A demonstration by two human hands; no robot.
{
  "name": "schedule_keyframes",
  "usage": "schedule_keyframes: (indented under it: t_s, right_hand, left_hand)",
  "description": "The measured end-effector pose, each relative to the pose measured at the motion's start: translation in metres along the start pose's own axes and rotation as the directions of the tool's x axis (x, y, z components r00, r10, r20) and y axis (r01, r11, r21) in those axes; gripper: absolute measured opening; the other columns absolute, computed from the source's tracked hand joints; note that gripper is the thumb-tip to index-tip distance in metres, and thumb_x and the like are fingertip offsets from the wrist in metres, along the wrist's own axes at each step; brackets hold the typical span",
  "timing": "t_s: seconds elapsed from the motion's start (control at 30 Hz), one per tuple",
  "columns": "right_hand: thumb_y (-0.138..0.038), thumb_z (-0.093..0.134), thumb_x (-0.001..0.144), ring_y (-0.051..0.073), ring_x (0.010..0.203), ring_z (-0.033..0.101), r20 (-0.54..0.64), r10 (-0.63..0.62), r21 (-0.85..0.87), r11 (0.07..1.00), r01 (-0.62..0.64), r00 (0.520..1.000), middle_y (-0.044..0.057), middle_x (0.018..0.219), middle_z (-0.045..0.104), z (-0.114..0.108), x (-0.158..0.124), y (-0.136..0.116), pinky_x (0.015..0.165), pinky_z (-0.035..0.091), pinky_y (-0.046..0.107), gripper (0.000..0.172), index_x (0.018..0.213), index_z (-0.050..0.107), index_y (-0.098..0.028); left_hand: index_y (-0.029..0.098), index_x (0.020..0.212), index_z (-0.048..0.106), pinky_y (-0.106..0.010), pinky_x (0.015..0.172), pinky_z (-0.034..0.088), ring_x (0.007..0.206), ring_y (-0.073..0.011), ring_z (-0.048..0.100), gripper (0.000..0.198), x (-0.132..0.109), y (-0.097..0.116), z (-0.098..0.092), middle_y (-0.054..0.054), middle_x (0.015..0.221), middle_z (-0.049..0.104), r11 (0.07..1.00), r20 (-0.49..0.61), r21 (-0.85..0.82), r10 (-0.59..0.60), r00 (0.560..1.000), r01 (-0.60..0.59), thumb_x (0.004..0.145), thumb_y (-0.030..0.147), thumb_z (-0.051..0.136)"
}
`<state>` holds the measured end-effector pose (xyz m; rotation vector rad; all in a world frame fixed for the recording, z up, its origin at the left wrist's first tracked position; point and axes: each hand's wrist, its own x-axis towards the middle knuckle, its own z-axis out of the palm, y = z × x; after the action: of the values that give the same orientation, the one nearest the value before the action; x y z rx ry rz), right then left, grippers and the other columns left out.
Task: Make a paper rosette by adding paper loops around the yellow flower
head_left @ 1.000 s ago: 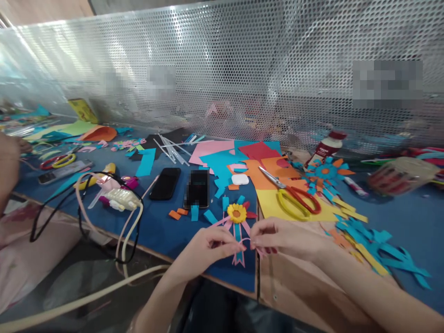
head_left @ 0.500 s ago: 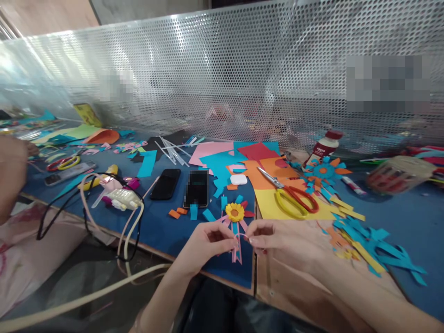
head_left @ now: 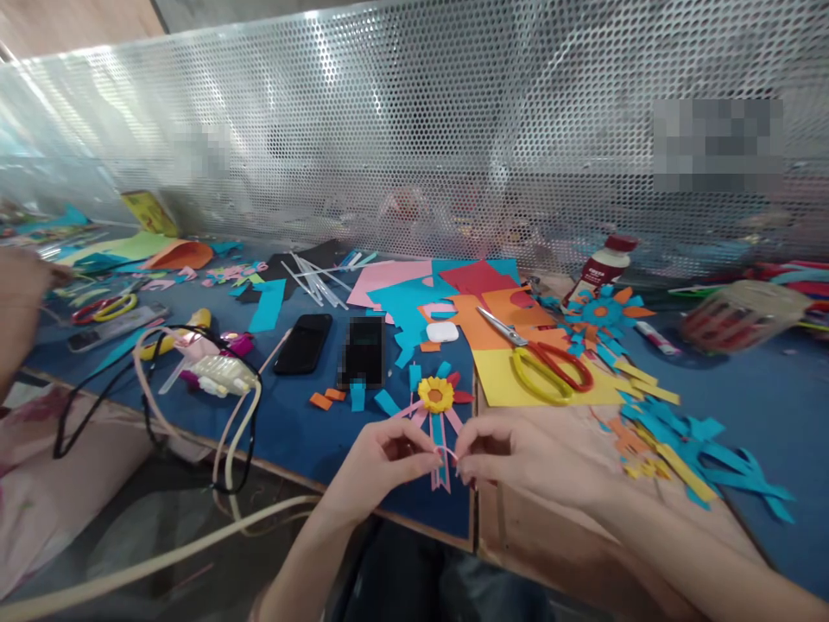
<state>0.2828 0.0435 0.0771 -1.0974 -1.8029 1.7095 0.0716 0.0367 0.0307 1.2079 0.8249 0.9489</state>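
Between my two hands a thin pink paper strip (head_left: 446, 448) bends in a small arch. My left hand (head_left: 392, 458) pinches its left end and my right hand (head_left: 498, 453) pinches the right end. Just beyond my fingers lies a paper flower (head_left: 436, 395) with yellow petals and an orange middle. Pink and blue paper strips (head_left: 440, 428) run down from it, partly behind my fingertips. Red paper petals (head_left: 462, 396) sit at its right side. Small blue and orange paper pieces (head_left: 319, 401) lie to the left of it.
Scissors (head_left: 537, 363) with yellow and red handles rest on yellow paper (head_left: 489, 384). Two phones (head_left: 303, 344) and a white case (head_left: 442, 332) lie farther back. A bottle (head_left: 602, 268) stands near the perforated metal screen (head_left: 414, 130). Another person's arm (head_left: 22, 302) reaches in at left.
My hands have moved slightly apart and down, and the pink strip's arch shows more clearly between them. The view has shifted a little. The other person's arm at left has moved.
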Motion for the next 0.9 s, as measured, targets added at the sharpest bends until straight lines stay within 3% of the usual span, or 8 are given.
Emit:
schedule_keyframes:
  t_s: [0.13, 0.37, 0.47, 0.6, 0.7, 0.8, 0.9]
  right_hand:
    - [-0.033, 0.064, 0.083, 0.009, 0.062, 0.06, 0.056, 0.078, 0.16, 0.983, -0.087, 0.995, 0.0, 0.072, 0.067, 0.006, 0.0, 0.002, 0.058, 0.044, 0.021, 0.016, 0.082, 0.061, -0.018]
    - [-0.032, 0.061, 0.086, 0.007, 0.057, 0.057, 0.022, 0.064, 0.272, 0.96, -0.068, 0.998, 0.003, 0.076, 0.068, 0.012, 0.006, 0.003, 0.05, 0.037, 0.018, 0.018, 0.082, 0.058, -0.015]
    - [-0.037, 0.063, 0.084, 0.007, 0.053, 0.054, -0.042, 0.057, 0.336, 0.941, -0.04, 0.997, 0.002, 0.073, 0.066, 0.014, 0.01, 0.009, 0.047, 0.034, 0.019, 0.022, 0.082, 0.057, -0.015]
    - [-0.039, 0.067, 0.081, 0.004, 0.044, 0.036, -0.188, 0.082, 0.344, 0.939, -0.013, 0.979, -0.007, 0.055, 0.047, 0.023, 0.012, 0.017, 0.042, 0.024, 0.019, 0.025, 0.08, 0.058, -0.016]
    - [-0.039, 0.067, 0.08, 0.005, 0.052, 0.04, -0.278, 0.042, 0.281, 0.959, 0.039, 0.96, -0.005, 0.066, 0.05, 0.03, 0.011, 0.017, 0.048, 0.031, 0.02, 0.024, 0.079, 0.059, -0.017]
    - [-0.038, 0.066, 0.081, 0.011, 0.072, 0.054, -0.358, -0.043, 0.18, 0.977, 0.114, 0.933, -0.001, 0.08, 0.059, 0.035, 0.01, 0.015, 0.066, 0.043, 0.023, 0.02, 0.08, 0.061, -0.019]
    - [-0.038, 0.064, 0.081, 0.015, 0.083, 0.059, -0.41, -0.08, 0.137, 0.98, 0.148, 0.909, 0.0, 0.083, 0.063, 0.037, 0.011, 0.016, 0.079, 0.046, 0.028, 0.018, 0.081, 0.061, -0.021]
  left_hand:
    - [0.015, 0.075, 0.067, -0.016, 0.047, 0.038, 0.051, -0.0054, 0.05, 0.015, 0.0, -0.002, -0.002, 0.002, 0.063, 0.061, 0.999, -0.027, 0.044, -0.017, 0.999, 0.019, 0.072, 0.025, 0.077]
    - [0.015, 0.075, 0.066, -0.017, 0.049, 0.042, 0.052, -0.0072, 0.052, 0.016, -0.001, -0.003, 0.0, 0.0, 0.065, 0.064, 0.996, -0.101, 0.087, 0.022, 0.995, -0.013, 0.074, 0.029, 0.074]
    - [0.015, 0.074, 0.066, -0.017, 0.051, 0.043, 0.055, -0.0081, 0.053, 0.014, -0.002, -0.004, 0.003, 0.0, 0.066, 0.064, 0.988, -0.17, 0.154, 0.053, 0.984, -0.027, 0.073, 0.027, 0.073]
    - [0.016, 0.077, 0.067, -0.019, 0.054, 0.045, 0.062, -0.0115, 0.058, 0.01, -0.003, -0.006, 0.005, -0.002, 0.07, 0.066, 0.979, -0.217, 0.195, 0.11, 0.97, -0.068, 0.076, 0.026, 0.069]
    - [0.016, 0.078, 0.067, -0.019, 0.054, 0.047, 0.063, -0.0129, 0.06, 0.012, -0.004, -0.005, 0.007, -0.002, 0.07, 0.066, 0.975, -0.236, 0.211, 0.117, 0.965, -0.066, 0.079, 0.028, 0.067]
    - [0.017, 0.079, 0.066, -0.02, 0.054, 0.049, 0.064, -0.0131, 0.061, 0.013, -0.004, -0.003, 0.008, -0.002, 0.071, 0.066, 0.974, -0.253, 0.216, 0.129, 0.959, -0.074, 0.08, 0.03, 0.066]
    - [0.016, 0.08, 0.066, -0.021, 0.054, 0.052, 0.06, -0.0125, 0.062, 0.015, -0.003, -0.001, 0.009, -0.002, 0.073, 0.067, 0.974, -0.268, 0.219, 0.122, 0.956, -0.063, 0.08, 0.031, 0.066]
